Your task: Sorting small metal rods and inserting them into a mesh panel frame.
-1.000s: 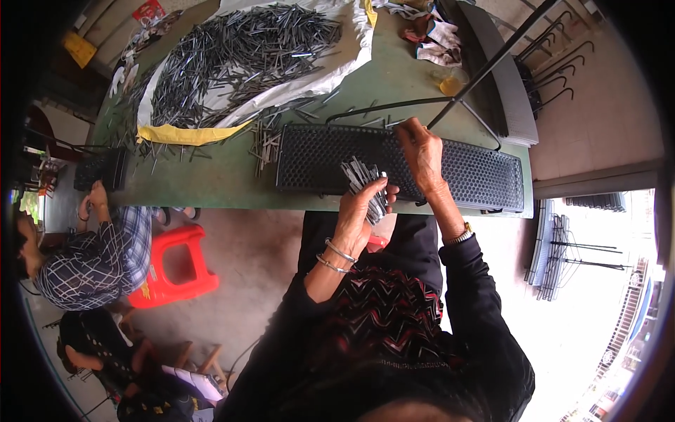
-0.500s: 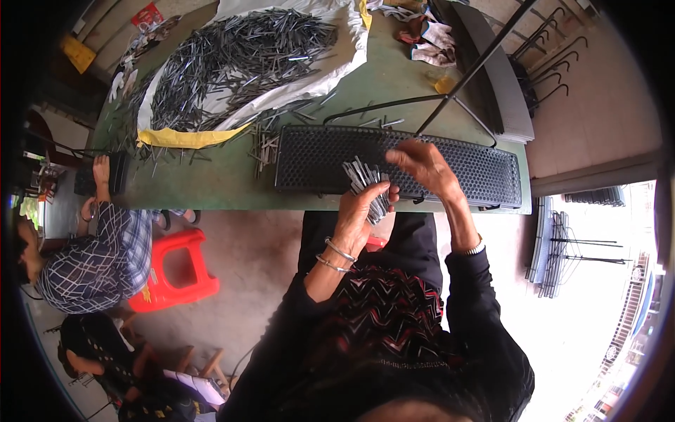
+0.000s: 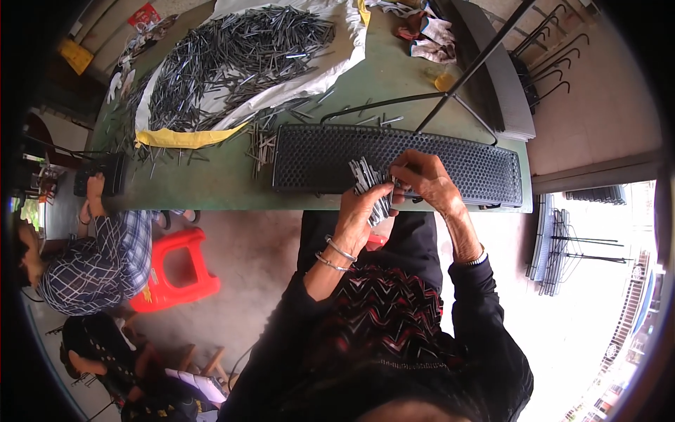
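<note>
My left hand is closed round a bundle of thin metal strips, whose ends stick out above and below the fist. Beside it my right hand bends its thumb and fingers together at the bundle's right side. Whatever lies between those fingertips is too small to make out. Under and behind both hands a long black perforated metal panel lies along the table's near edge. Black rods rise from its far side, joining a long slanting bar.
A white sheet with a yellow edge holds a heap of loose metal strips on the green table. Gloves lie far right, near stacked grey panels. Left are a red stool and a co-worker.
My right hand has come down from above the panel to the side of the bundle, its fingers now touching or nearly touching it. My left hand has hardly moved.
</note>
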The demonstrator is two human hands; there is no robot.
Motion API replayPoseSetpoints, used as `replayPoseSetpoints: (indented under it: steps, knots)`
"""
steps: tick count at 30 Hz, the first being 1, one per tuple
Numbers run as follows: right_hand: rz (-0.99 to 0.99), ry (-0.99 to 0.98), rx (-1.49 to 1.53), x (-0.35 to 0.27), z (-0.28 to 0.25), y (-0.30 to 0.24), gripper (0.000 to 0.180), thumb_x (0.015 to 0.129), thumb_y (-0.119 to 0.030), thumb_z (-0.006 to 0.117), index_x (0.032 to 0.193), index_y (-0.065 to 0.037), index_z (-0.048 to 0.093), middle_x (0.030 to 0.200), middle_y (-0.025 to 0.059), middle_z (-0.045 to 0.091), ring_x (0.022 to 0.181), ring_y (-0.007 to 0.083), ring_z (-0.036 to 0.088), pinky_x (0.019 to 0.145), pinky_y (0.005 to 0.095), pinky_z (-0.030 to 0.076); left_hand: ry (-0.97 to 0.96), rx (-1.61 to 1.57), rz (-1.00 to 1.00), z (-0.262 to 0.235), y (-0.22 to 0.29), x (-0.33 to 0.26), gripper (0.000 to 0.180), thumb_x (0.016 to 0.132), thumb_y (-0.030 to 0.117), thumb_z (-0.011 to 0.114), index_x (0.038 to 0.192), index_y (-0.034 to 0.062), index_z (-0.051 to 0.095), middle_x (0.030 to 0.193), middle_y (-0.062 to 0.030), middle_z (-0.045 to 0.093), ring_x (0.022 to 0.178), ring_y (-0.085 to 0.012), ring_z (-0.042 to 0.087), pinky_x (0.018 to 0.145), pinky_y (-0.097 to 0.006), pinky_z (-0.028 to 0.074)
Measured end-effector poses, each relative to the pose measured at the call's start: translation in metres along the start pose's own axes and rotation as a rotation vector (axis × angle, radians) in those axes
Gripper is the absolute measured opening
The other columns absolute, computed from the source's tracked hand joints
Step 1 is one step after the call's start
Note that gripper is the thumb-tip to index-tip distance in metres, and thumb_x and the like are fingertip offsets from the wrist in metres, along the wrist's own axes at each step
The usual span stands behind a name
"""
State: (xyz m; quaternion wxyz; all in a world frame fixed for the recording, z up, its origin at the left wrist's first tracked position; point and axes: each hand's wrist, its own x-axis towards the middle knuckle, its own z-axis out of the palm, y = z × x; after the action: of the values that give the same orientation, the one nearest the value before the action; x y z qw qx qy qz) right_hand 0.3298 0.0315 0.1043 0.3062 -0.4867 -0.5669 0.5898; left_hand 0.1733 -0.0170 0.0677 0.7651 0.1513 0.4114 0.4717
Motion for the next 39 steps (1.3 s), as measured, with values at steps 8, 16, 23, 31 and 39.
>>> replayPoseSetpoints:
  steps: [8, 16, 23, 31, 39]
  knots:
    - [0.026, -0.086, 0.035, 0.0, -0.003, -0.004, 0.013, 0.086, -0.006, 0.059, 0.09, 0.006, 0.057, 0.07, 0.0098, 0.062, 0.061, 0.0141, 0.062, 0.058, 0.0265, 0.05, 0.003, 0.148, -0.002, 0.0, 0.004, -0.001, 0.018, 0.08, 0.012, 0.068, 0.095, 0.0023, 0.066, 0.084, -0.0078, 0.069, 0.076, -0.0176, 0.068, 0.052, -0.026, 0.048]
    - [-0.224, 0.207, -0.225, 0.007, -0.013, 0.001, 0.008, 0.088, -0.002, 0.055, 0.093, 0.004, 0.057, 0.075, 0.0096, 0.064, 0.069, 0.0169, 0.066, 0.066, 0.0263, 0.051, -0.025, -0.18, -0.041, -0.007, -0.002, 0.004, 0.022, 0.086, 0.014, 0.063, 0.104, 0.0015, 0.062, 0.099, -0.0146, 0.067, 0.091, -0.0261, 0.066, 0.071, -0.039, 0.056]
    - [-0.425, 0.577, -0.47, 0.04, -0.016, 0.008, 0.006, 0.088, -0.004, 0.057, 0.091, 0.002, 0.056, 0.076, 0.0113, 0.067, 0.072, 0.0163, 0.068, 0.067, 0.0269, 0.051, -0.059, -0.28, -0.063, -0.003, -0.007, 0.007, 0.028, 0.088, 0.014, 0.061, 0.112, 0.0007, 0.057, 0.102, -0.0189, 0.064, 0.097, -0.0321, 0.063, 0.085, -0.048, 0.054]
    - [-0.497, 0.531, -0.543, 0.061, -0.02, 0.026, 0.006, 0.084, -0.003, 0.058, 0.089, -0.001, 0.053, 0.073, 0.0128, 0.062, 0.068, 0.0283, 0.063, 0.062, 0.0361, 0.049, -0.009, -0.187, -0.064, -0.008, -0.006, 0.005, 0.02, 0.087, 0.016, 0.063, 0.102, 0.0022, 0.063, 0.087, -0.0109, 0.065, 0.073, -0.017, 0.062, 0.069, -0.036, 0.056]
    - [-0.51, 0.495, -0.557, 0.06, -0.023, 0.028, 0.008, 0.083, -0.001, 0.058, 0.09, -0.001, 0.054, 0.077, 0.0148, 0.062, 0.07, 0.0308, 0.063, 0.063, 0.0378, 0.049, 0.005, -0.115, -0.056, -0.004, -0.005, 0.006, 0.017, 0.084, 0.018, 0.069, 0.093, 0.0053, 0.063, 0.077, -0.0068, 0.065, 0.064, -0.0123, 0.06, 0.054, -0.025, 0.048]
